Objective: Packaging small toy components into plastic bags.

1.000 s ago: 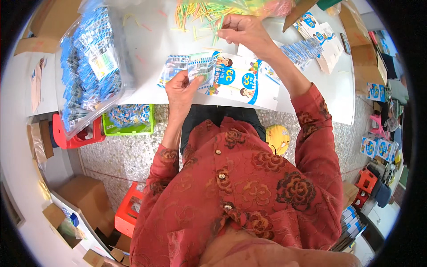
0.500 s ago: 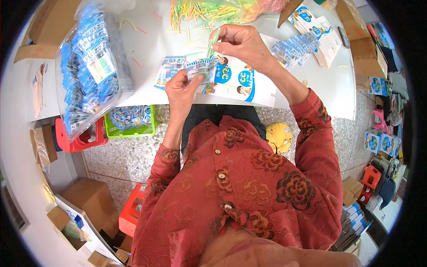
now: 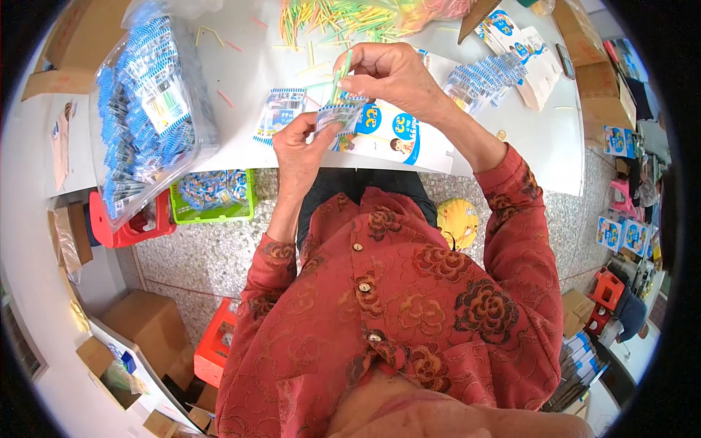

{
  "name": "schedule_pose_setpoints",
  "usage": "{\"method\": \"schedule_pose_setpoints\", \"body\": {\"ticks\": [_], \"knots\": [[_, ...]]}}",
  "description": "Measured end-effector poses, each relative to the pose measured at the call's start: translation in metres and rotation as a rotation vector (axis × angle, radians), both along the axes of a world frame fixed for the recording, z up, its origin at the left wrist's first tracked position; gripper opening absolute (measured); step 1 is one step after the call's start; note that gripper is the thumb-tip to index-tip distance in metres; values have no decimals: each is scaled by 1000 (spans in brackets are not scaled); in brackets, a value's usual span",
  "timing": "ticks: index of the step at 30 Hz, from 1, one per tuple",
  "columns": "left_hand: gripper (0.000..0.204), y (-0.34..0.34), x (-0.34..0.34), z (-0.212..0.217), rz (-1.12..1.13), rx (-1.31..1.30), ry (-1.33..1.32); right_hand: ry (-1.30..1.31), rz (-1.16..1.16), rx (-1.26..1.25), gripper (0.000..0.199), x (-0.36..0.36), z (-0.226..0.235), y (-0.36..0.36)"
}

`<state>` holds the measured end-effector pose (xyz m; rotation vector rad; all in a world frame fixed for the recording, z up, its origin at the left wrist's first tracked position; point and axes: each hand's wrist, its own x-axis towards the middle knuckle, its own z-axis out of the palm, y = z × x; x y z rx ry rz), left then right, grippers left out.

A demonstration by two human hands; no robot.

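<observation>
Between the thumb and fingers of my left hand is a small clear packet with blue striped edges. My right hand pinches a few thin green and yellow sticks. Their lower ends are at the packet's upper edge; whether they are inside it is hard to see. Beside my left hand a similar flat packet lies on the white table. Under and to the right of my hands is a printed white and blue card.
A heap of coloured sticks lies at the far side. At left stands a clear bin full of packets, above a green basket and red stool. More packets, printed cards and a phone are at right.
My right hand has shifted slightly left and brought the sticks down to the packet's edge. The packet in my left hand has moved slightly right and tilted flatter.
</observation>
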<state>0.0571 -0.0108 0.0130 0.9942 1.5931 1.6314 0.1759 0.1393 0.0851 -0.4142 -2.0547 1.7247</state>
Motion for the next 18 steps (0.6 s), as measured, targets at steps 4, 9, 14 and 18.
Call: {"method": "schedule_pose_setpoints", "body": {"ticks": [4, 9, 14, 18], "knots": [[13, 3, 2, -2, 12, 29, -42, -7, -17, -26, 12, -2, -9, -5], [14, 5, 2, -2, -8, 27, -59, -37, -45, 144, 16, 0, -12, -7], [13, 6, 2, 0, -24, -19, -40, 39, -74, 311, 16, 1, -15, -5], [13, 11, 2, 0, -23, 42, -159, 17, -110, 280, 20, 0, -20, -2]]}}
